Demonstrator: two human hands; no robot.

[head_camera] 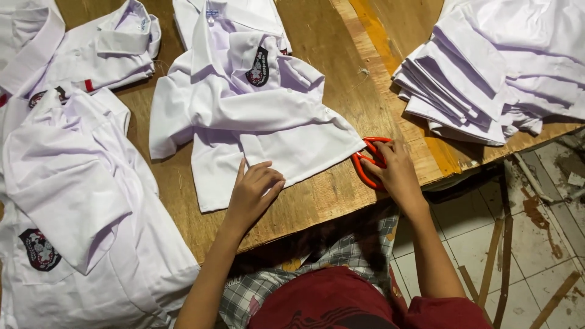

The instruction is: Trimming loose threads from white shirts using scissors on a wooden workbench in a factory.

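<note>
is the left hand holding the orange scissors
No, the left hand rests on the white shirt; the right hand grips the orange scissors.

Matt white cloth shirt (244, 116), rough plywood table (341, 103), glossy orange plastic scissors (368, 163).

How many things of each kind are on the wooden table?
White shirts lying out singly: 4, such as the middle one under the left hand
Stacks of folded white shirts: 1
Orange-handled scissors: 1, under the right hand
Total: 6 on the table
</note>
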